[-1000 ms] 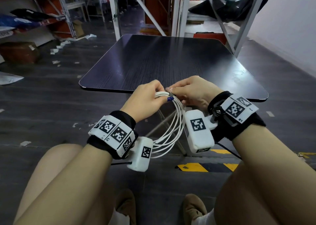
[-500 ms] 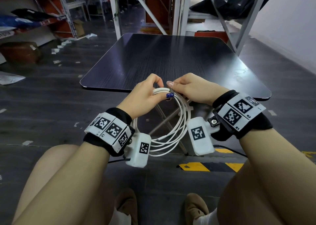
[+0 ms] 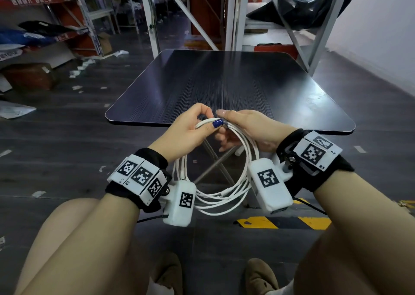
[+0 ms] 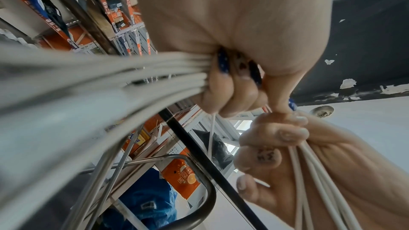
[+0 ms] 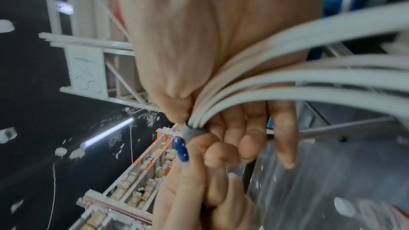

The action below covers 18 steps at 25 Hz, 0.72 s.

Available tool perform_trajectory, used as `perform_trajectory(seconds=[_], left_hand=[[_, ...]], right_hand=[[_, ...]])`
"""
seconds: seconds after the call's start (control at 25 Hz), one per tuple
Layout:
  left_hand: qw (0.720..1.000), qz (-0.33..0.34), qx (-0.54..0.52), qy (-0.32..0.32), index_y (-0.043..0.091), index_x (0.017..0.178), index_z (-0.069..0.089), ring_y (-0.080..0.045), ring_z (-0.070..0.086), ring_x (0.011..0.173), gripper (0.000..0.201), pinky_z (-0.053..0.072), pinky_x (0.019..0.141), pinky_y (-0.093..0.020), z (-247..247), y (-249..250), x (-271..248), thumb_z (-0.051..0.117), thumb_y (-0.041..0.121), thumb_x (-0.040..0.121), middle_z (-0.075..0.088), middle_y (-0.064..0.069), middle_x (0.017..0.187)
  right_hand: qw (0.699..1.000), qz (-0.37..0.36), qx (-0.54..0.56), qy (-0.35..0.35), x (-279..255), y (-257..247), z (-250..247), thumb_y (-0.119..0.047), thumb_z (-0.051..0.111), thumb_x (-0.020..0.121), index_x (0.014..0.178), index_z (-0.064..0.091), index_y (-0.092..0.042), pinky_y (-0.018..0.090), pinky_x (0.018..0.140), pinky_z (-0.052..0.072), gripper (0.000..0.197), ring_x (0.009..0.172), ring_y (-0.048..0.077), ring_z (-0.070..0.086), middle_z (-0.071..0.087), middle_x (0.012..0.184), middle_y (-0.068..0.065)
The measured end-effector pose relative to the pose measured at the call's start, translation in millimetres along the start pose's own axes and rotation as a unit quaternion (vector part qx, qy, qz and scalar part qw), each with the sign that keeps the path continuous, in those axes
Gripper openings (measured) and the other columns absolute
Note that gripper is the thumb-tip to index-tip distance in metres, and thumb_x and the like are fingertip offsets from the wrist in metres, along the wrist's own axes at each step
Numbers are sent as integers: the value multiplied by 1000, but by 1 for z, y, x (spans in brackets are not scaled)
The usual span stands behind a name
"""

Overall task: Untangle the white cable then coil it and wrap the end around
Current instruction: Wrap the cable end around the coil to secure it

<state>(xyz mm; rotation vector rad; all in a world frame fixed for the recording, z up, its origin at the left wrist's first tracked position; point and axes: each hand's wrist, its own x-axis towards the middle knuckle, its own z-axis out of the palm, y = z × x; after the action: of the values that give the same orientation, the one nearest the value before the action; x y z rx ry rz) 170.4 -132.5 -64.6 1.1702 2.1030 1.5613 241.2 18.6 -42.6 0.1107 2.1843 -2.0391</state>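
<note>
The white cable (image 3: 224,195) is wound into a loop of several turns that hangs between my wrists, just in front of the near edge of the dark table (image 3: 224,81). My left hand (image 3: 212,118) grips the top of the loop, fingers curled round the bundled cable (image 4: 110,80). My right hand (image 3: 224,119) pinches the same spot from the other side, its thumb pressed on the cable (image 5: 243,83). A short grey band (image 5: 192,131) rings the strands where the two hands meet. The cable's ends are hidden.
Crossed metal legs (image 3: 215,162) stand under the table, right behind the hanging loop. Yellow-black tape (image 3: 280,223) marks the floor by my right knee. Shelving (image 3: 45,25) stands at the far left and white racking (image 3: 235,14) behind the table.
Both hands have risen a little toward the table's near edge, carrying the loop with them. My left thumb and forefinger have shifted on the top of the bundle.
</note>
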Motion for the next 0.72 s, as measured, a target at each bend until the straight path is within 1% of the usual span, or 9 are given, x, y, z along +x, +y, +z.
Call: perform_trajectory(seconds=[0.12, 0.24, 0.28, 0.36, 0.44, 0.48, 0.56, 0.64, 0.72], left_hand=[[1000, 6, 2, 3, 23, 86, 45, -4, 32, 44, 13, 27, 44, -18, -1, 0, -1, 57, 20, 91, 49, 12, 48], [999, 14, -2, 41, 19, 89, 50, -4, 39, 46, 11, 34, 48, -17, -3, 6, 1, 61, 18, 88, 52, 10, 55], [998, 14, 0, 61, 17, 90, 53, -3, 44, 47, 9, 39, 49, -16, -6, 8, 3, 62, 16, 88, 54, 8, 59], [996, -10, -36, 80, 11, 88, 57, -4, 58, 53, 3, 47, 56, -15, -15, 10, 5, 60, 9, 88, 58, -6, 67], [992, -35, -92, 76, 9, 83, 60, -10, 69, 71, 4, 51, 66, -17, -23, 12, 3, 61, 9, 87, 64, -7, 70], [991, -41, -109, 72, 11, 84, 61, -14, 71, 83, 6, 52, 75, -22, -25, 10, 3, 64, 16, 86, 69, -3, 74], [990, -43, -111, 76, 18, 92, 65, -19, 66, 103, 29, 49, 92, -32, -26, 6, 3, 66, 42, 76, 74, 1, 94], [984, -55, -126, 110, 20, 102, 63, -13, 62, 107, 54, 46, 98, -35, -25, 3, 4, 63, 60, 65, 69, 1, 108], [975, -94, -153, 131, 14, 108, 60, -13, 59, 111, 62, 45, 101, -37, -20, 0, 8, 64, 62, 68, 66, -2, 114]], right_hand=[[999, 16, 14, -25, -3, -1, -4, -33, 37, 100, 71, 55, -4, 25, 61, 55, 44, 53, 11, 56, 57, 61, 4], [1000, -17, 6, -11, -4, -5, -7, -35, 36, 100, 69, 53, -7, 30, 74, 52, 45, 61, 13, 54, 56, 64, 3], [999, -36, 30, -6, -4, -8, -9, -36, 35, 100, 69, 51, -9, 31, 77, 50, 44, 63, 13, 52, 55, 64, 1], [990, -66, 122, 15, -4, -16, -18, -38, 31, 100, 69, 46, -13, 29, 76, 50, 43, 61, 10, 48, 51, 63, -2], [969, -90, 224, 48, -6, -23, -30, -40, 30, 100, 67, 43, -15, 27, 71, 52, 43, 58, 9, 47, 49, 61, -4], [956, -100, 268, 61, -8, -25, -35, -41, 30, 100, 66, 43, -16, 27, 68, 52, 44, 57, 9, 47, 48, 60, -4], [934, -118, 328, 82, -9, -25, -40, -42, 29, 100, 66, 44, -17, 25, 63, 52, 45, 53, 8, 46, 48, 60, -4], [920, -136, 350, 113, -6, -24, -42, -43, 28, 101, 68, 45, -16, 22, 55, 49, 45, 47, 7, 44, 48, 62, -4], [906, -156, 363, 153, 0, -23, -42, -44, 28, 101, 69, 46, -16, 19, 50, 42, 46, 42, 6, 38, 49, 64, -4]])
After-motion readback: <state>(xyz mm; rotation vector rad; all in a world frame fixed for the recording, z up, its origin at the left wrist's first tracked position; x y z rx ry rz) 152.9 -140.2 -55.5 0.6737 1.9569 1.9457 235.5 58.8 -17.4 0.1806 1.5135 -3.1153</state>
